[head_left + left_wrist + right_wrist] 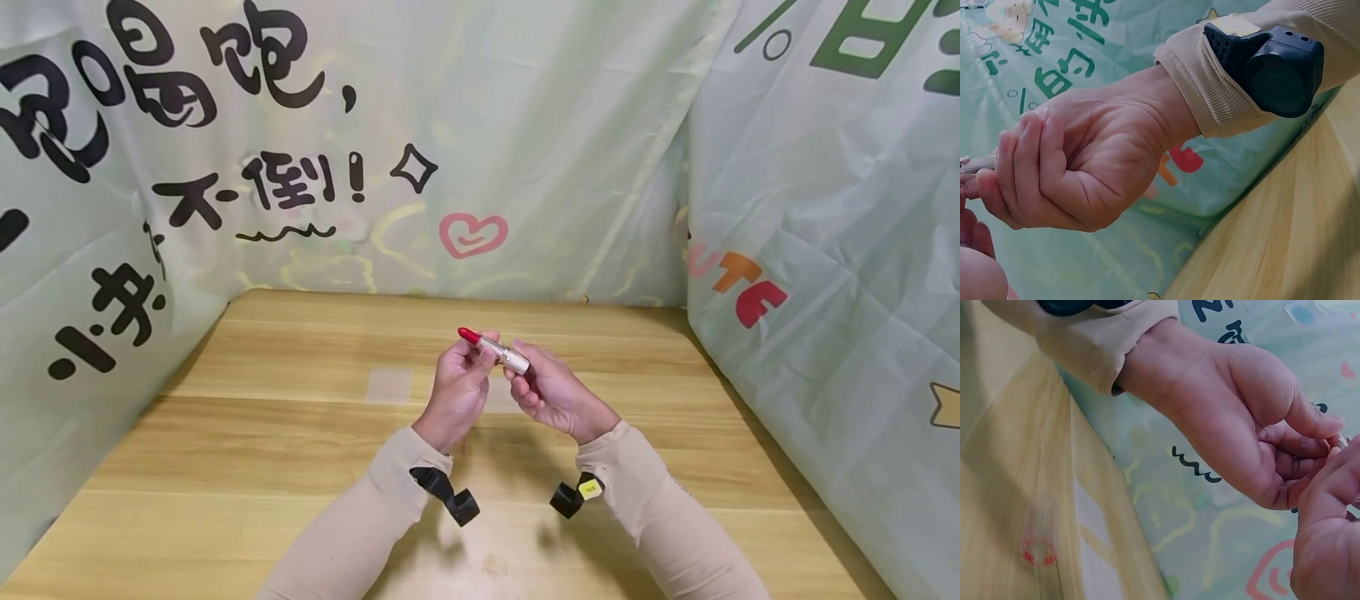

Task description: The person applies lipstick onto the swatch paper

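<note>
A lipstick with a silver tube is held between both hands, tilted, its bare red tip pointing up and to the left. My left hand pinches the tube near the red end, thumb across its front. Toward the other end, my right hand grips the base with curled fingers. The left wrist view shows the right hand's fingers wrapped round the tube, with a clear part jutting out at the frame's edge. In the right wrist view the fingers hide most of the lipstick. A clear cap with a reddish rim is on the table below.
Pale rectangular patches mark the wooden table. Printed cloth walls stand behind it and on both sides. Black wrist cameras hang below both cuffs.
</note>
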`<state>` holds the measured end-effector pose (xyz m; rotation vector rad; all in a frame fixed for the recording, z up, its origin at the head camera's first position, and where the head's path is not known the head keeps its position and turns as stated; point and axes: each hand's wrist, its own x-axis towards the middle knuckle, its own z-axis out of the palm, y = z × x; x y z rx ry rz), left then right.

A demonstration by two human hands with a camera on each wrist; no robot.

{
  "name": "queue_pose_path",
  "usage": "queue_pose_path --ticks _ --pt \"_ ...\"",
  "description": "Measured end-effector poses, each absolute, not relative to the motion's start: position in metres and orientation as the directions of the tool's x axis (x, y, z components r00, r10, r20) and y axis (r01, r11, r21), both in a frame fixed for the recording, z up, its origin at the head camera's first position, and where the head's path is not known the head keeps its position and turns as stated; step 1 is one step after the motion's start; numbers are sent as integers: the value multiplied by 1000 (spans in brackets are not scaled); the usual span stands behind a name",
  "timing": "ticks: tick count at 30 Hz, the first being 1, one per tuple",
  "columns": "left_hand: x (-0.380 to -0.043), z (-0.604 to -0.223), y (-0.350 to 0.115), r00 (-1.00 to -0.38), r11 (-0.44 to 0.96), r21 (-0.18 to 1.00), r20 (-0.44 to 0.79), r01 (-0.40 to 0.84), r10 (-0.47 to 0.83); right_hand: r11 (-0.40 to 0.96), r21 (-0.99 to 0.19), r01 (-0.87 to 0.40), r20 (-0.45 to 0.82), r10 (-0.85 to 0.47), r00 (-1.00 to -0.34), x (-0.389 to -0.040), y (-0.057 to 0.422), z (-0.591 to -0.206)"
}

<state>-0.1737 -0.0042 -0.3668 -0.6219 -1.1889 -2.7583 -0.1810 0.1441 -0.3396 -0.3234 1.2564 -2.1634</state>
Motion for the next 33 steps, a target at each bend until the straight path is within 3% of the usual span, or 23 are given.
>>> queue_pose_path --ticks 16,33 --pt "-174 -369 -3 -903 -711 669 414 216 115 -315 -826 467 -115 -717 -688 -181 147 -339" --pt "-182 -371 -12 -924 -724 659 375 205 80 -410 -788 460 -93 -659 -746 -186 144 -333"
